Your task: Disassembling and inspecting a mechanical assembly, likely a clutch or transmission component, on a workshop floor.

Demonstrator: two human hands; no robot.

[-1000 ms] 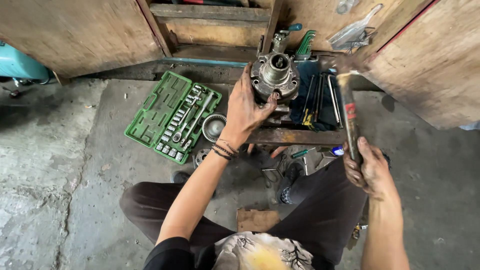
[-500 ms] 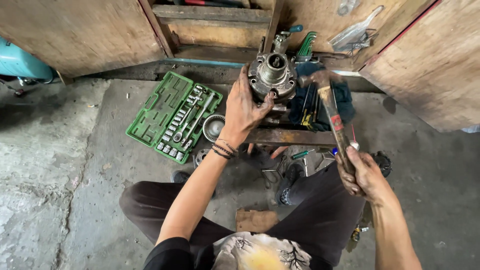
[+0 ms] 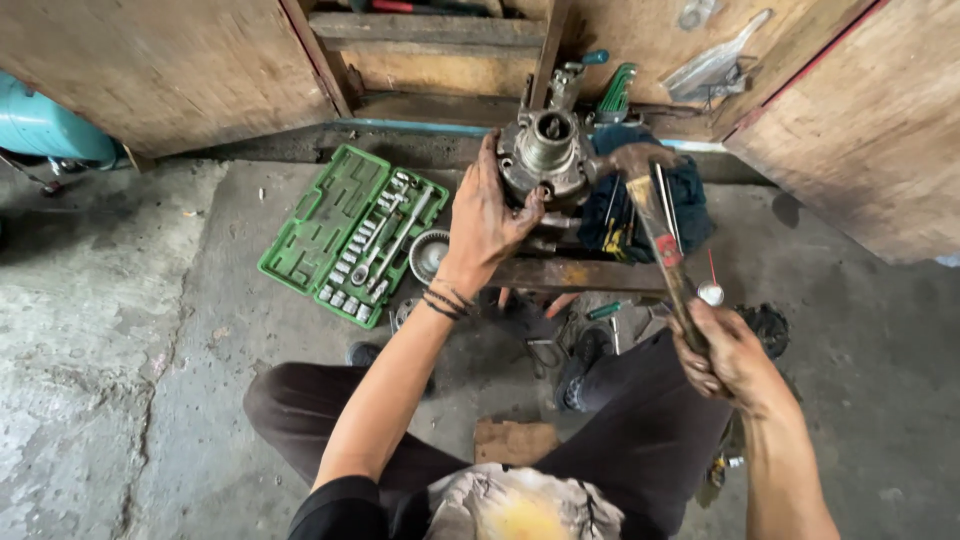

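Note:
A greasy round metal hub (image 3: 548, 150) with a hollow centre sits on a rusty steel bar (image 3: 580, 273) in front of me. My left hand (image 3: 485, 220) grips the hub's left side and steadies it. My right hand (image 3: 730, 352) is closed around the wooden handle of a hammer (image 3: 655, 215). The hammer's head rests against the right side of the hub.
An open green socket set case (image 3: 345, 232) lies on the concrete floor to the left, with a round bearing part (image 3: 428, 255) beside it. A dark blue rag (image 3: 685, 195) and loose tools lie right of the hub. Wooden boards stand behind.
The hammer has swung from upright beside my right knee leftward and down until its head meets the hub. My left hand has stayed on the hub.

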